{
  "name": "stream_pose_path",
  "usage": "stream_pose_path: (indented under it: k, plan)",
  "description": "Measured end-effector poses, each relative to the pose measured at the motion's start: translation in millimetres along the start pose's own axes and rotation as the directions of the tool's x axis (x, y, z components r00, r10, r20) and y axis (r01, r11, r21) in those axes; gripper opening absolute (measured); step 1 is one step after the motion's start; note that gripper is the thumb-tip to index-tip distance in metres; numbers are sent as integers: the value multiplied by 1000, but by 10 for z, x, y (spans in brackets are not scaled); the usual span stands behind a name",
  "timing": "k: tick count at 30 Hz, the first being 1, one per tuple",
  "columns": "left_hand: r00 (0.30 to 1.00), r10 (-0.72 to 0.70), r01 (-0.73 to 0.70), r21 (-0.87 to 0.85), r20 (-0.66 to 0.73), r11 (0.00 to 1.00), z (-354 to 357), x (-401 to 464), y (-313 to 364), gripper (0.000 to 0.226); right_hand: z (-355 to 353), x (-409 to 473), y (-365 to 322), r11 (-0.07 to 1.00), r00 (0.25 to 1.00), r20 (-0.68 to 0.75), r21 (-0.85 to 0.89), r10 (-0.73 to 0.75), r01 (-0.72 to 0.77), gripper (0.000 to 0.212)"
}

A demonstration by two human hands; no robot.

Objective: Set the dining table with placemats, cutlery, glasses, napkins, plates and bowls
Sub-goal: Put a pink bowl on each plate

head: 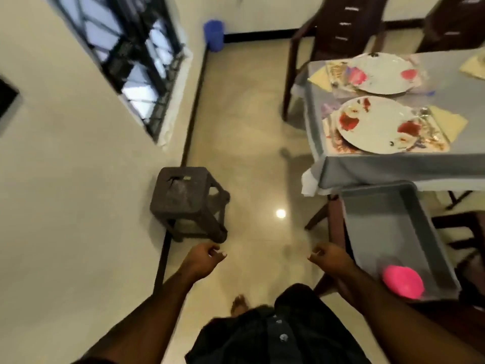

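The dining table (367,169) under a grey cloth fills the upper right. Two white floral plates lie on patterned placemats: the near plate (378,127) and the far plate (383,74). Yellow napkins (450,122) lie beside them. A grey bin (388,227) stands below the table's near edge, with a pink bowl (402,281) inside at its near end. My left hand (204,258) and my right hand (329,257) hang over the floor with curled fingers and nothing in them. The right hand is just left of the bin.
A dark brown plastic stool (187,200) stands against the wall at left. Dark wooden chairs (338,30) stand behind the table. A blue bucket (214,35) sits in the far corner. A barred window (131,56) is in the left wall.
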State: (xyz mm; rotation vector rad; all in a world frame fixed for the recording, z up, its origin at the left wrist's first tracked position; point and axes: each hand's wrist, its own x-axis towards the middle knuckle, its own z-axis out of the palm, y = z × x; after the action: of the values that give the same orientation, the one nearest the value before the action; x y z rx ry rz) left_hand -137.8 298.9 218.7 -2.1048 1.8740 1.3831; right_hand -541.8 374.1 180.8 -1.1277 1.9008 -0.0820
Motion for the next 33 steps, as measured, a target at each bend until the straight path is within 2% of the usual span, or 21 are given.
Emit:
stream_pose_path:
  k: [3, 5, 7, 11, 14, 15, 17, 19, 22, 26, 27, 30, 33]
  plan:
    - [984, 137, -150, 118, 115, 982, -169, 730, 820, 61, -260, -21, 146, 978, 986, -122, 187, 112, -88, 19]
    - [962, 206, -236, 164, 178, 958, -134, 1117, 1265, 73, -399, 36, 292, 961, 972, -172, 255, 158, -111, 21]
    - [928, 255, -320, 229, 273, 920, 50, 1478, 1710, 73, -537, 193, 576, 954, 949, -228, 255, 216, -157, 41]
    - [842, 264, -466, 387, 471, 795, 582, 1938, 2522, 95, -676, 464, 1159, 930, 920, -205, 227, 334, -287, 82]
    - [729, 306, -620, 401, 613, 674, 1062, 1986, 3097, 124, -834, 408, 1376, 874, 880, -167, 293, 445, -387, 87]
    - [691, 313, -660, 393, 651, 640, 1179, 1967, 3267, 124, -875, 394, 1438, 854, 865, -151, 306, 479, -420, 85]
    - [608, 326, -740, 368, 724, 563, 1448, 2024, 3589, 108, -1032, 313, 1516, 806, 821, -132, 332, 555, -491, 82]
    - [511, 315, -813, 331, 800, 479, 1707, 2123, 3904, 94, -1110, 242, 1611, 742, 762, -132, 384, 633, -550, 89]
    - [385, 270, -884, 269, 883, 382, 2163, 2326, 4374, 94, -1067, 168, 1791, 608, 649, -114, 501, 752, -616, 107]
    - [254, 201, -944, 197, 946, 265, 2844, 2574, 4782, 106, -757, 206, 1945, 364, 507, -14, 714, 862, -598, 96]
    - [205, 139, -961, 173, 969, 214, 3222, 2654, 4820, 108, -588, 286, 2096, 239, 462, 64, 789, 884, -566, 95]
    - [143, 144, -987, 131, 979, 92, 3593, 2752, 5051, 122, -509, 506, 2101, 110, 456, 90, 912, 886, -395, 100]
    - [98, 66, -995, 97, 993, 20, 4257, 2805, 5050, 117, -386, 762, 2307, -101, 339, 188, 961, 922, -258, 95]
